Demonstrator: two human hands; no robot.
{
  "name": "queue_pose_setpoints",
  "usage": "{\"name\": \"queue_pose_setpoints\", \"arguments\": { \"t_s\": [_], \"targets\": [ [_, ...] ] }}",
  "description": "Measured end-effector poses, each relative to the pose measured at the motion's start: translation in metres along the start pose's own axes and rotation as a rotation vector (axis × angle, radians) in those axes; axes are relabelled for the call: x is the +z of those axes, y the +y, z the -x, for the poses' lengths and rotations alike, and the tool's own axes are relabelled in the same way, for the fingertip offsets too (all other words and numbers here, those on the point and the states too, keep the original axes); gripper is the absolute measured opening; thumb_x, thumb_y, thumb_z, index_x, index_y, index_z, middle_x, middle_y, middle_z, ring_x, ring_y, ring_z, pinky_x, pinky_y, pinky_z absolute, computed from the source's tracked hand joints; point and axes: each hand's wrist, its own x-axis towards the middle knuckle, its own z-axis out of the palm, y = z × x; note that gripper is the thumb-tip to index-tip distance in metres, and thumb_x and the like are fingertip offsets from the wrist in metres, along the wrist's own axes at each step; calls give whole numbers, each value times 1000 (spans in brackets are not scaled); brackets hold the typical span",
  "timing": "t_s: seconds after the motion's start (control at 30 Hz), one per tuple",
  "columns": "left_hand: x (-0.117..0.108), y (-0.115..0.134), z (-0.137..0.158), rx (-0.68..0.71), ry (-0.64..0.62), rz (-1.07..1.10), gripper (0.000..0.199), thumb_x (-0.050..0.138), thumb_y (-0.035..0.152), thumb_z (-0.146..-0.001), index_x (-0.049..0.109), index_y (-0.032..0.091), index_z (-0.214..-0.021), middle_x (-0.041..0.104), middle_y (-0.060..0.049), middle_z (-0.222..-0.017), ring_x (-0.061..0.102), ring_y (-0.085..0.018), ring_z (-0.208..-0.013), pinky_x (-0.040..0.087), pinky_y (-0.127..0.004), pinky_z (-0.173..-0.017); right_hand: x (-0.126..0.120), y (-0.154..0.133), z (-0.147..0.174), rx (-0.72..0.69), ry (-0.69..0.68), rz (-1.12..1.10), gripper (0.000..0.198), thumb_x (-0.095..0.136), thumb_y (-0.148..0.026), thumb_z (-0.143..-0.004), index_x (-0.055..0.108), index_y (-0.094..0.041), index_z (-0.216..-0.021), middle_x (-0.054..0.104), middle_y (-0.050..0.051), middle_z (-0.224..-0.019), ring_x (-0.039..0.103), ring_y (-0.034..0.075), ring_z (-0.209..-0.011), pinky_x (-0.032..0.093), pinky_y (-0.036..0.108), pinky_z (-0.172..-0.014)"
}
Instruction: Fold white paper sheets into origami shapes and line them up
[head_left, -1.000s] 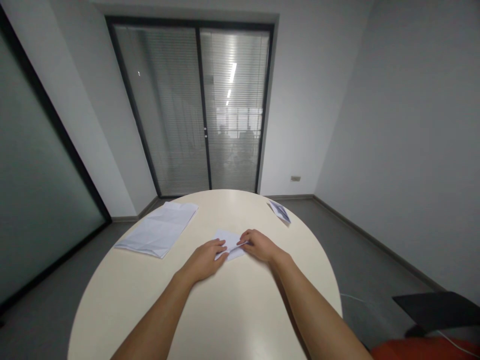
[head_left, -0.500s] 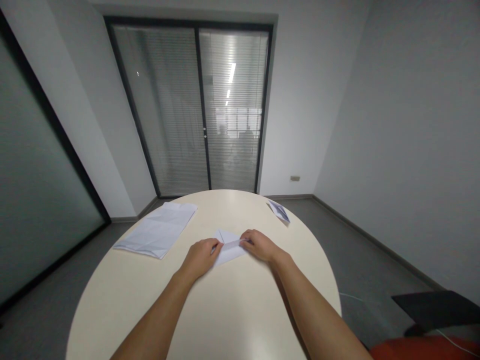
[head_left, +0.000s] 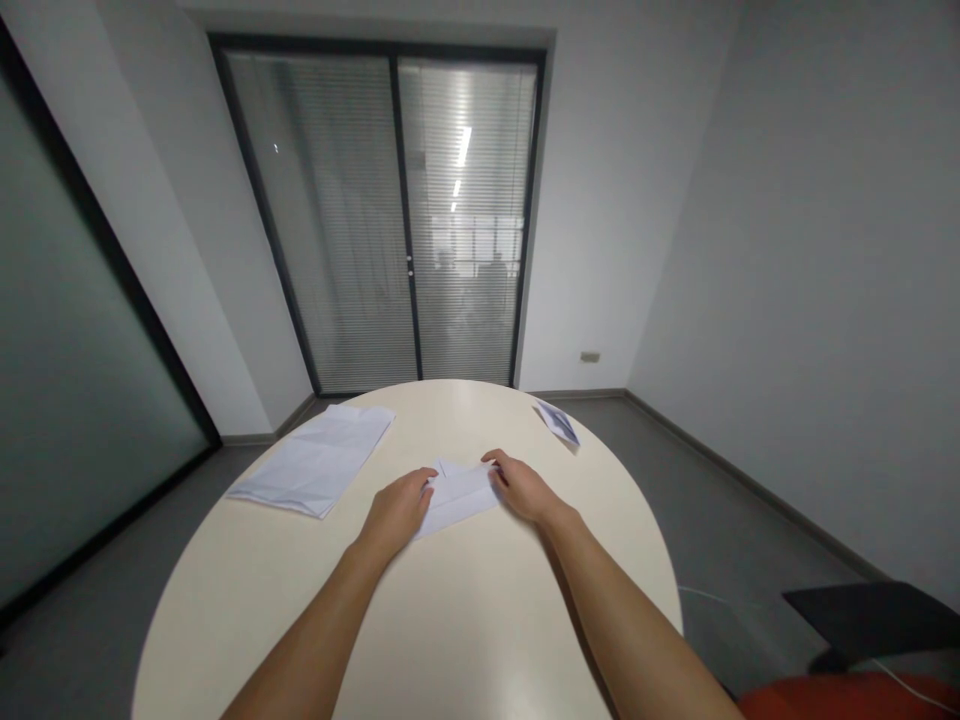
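Observation:
A small sheet of folded white paper (head_left: 459, 500) lies on the round table between my hands, with crease lines and a folded strip across it. My left hand (head_left: 397, 510) is at its left edge, thumb and forefinger around that side. At the opposite edge my right hand (head_left: 523, 490) holds the paper, its forefinger reaching over the upper corner and the thumb lower down. The edges under my fingers are partly hidden.
The pale round table (head_left: 450, 620) carries a stack of white sheets (head_left: 319, 458) at the left and a folded printed paper (head_left: 558, 424) at the far right edge. A black and red chair (head_left: 877, 620) stands at the lower right. Glass doors with blinds (head_left: 360, 230) are beyond.
The raised strip of the paper now lies flatter. My fingers have shifted from pinching the strip to the sheet's left and right edges, slightly farther apart.

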Motion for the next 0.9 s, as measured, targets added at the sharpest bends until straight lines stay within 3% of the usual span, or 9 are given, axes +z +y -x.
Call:
{"name": "queue_pose_setpoints", "arguments": {
  "t_s": [0.3, 0.53, 0.7, 0.9],
  "targets": [
    [4, -2, 0, 33, -12, -16, 38, 47, 16, -94, 59, 22, -130, 65, -6, -135, 60, -22, -124, 47, -35, -103, 2, -1, -1, 76, 25, 73, 42, 46, -24, -99, 47, -19, -141, 71, 13, -113, 65, 25, -105, 44, 32, -88],
    [4, -3, 0, -1, -13, -93, 35, 48, 14, -95, 61, 21, -126, 67, -7, -128, 59, -22, -120, 45, -34, -101, -2, -9, 0, 125, 40, 162, 47, 52, -20, -94, 50, -18, -141, 70, 11, -113, 64, 24, -104, 45, 32, -90],
    [4, 2, 0, -17, -8, -149, 32, 49, 15, -96, 62, 21, -124, 67, -7, -123, 58, -22, -118, 45, -32, -98, -5, -26, 0, -14, 137, 272, 49, 55, -14, -89, 57, -16, -138, 61, 14, -135, 53, 28, -124, 41, 38, -104],
    [1, 6, -3, -30, 16, -189, 30, 52, 17, -95, 63, 19, -123, 68, -8, -118, 59, -23, -113, 46, -34, -97, 10, -48, 3, -391, -153, 127, 42, 54, -39, -97, 63, -18, -134, 61, 12, -140, 54, 27, -129, 39, 40, -112]
  ]
}}
